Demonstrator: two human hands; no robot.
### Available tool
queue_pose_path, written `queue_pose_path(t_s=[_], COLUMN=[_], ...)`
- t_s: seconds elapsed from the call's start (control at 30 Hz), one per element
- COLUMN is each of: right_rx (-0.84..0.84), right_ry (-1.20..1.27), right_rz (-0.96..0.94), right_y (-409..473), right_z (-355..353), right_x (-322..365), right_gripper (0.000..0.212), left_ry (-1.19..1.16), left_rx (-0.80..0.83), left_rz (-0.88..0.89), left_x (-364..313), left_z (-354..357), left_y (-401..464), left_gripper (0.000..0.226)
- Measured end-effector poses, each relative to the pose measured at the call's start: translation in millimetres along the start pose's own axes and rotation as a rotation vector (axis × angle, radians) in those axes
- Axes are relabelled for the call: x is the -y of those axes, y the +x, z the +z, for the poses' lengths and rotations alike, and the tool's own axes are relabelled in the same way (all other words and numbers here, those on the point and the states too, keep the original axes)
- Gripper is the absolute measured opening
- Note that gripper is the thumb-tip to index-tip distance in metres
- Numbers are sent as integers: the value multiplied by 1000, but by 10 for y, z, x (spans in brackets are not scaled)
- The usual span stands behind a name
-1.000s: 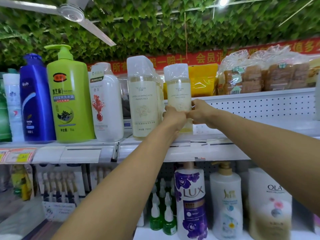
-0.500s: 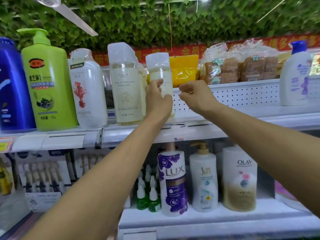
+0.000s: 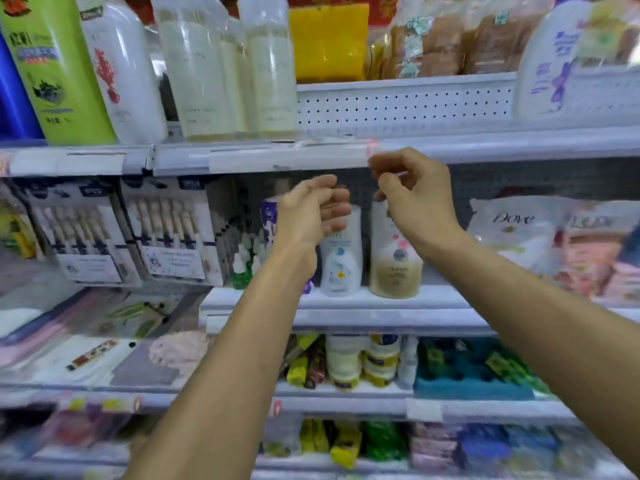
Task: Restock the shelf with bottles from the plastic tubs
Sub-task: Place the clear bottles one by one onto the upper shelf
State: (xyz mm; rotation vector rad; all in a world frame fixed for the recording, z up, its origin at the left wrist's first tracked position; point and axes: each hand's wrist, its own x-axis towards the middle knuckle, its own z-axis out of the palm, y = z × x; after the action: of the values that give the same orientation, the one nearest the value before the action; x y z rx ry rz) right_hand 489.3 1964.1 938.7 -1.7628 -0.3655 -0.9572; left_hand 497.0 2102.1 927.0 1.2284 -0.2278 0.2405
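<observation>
"Dove" is printed in dark script on a white refill pouch lying on the middle shelf at the right. The labels on the bottles standing on the top shelf, and the print on the boxes at the left, are too blurred to read.

Open shelf right of bottles

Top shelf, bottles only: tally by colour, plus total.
Counting what shows, cut-off ones included:
Blue: 1
Green: 1
White: 2
Clear with pale liquid: 2 in front; a third seems to stand behind them, unclear.
Total: 6 sure
Both hands hold nothing.
</observation>
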Motion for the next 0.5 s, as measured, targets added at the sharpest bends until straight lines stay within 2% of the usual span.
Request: queue_pose_path(t_s=[0.23, 0.5], right_rx=[267, 515], right_ry=[4, 4], right_rz=[270, 637], right_y=[-781, -1811], right_z=[-556, -800], right_x=[-669, -1499], right_gripper=[32, 16], left_ry=[-25, 8], left_rx=[-71, -234], left_rz=[-346, -673], left_x=[895, 1959], left_z=[169, -57], left_y=[-613, -1308], left_gripper=[15, 14])
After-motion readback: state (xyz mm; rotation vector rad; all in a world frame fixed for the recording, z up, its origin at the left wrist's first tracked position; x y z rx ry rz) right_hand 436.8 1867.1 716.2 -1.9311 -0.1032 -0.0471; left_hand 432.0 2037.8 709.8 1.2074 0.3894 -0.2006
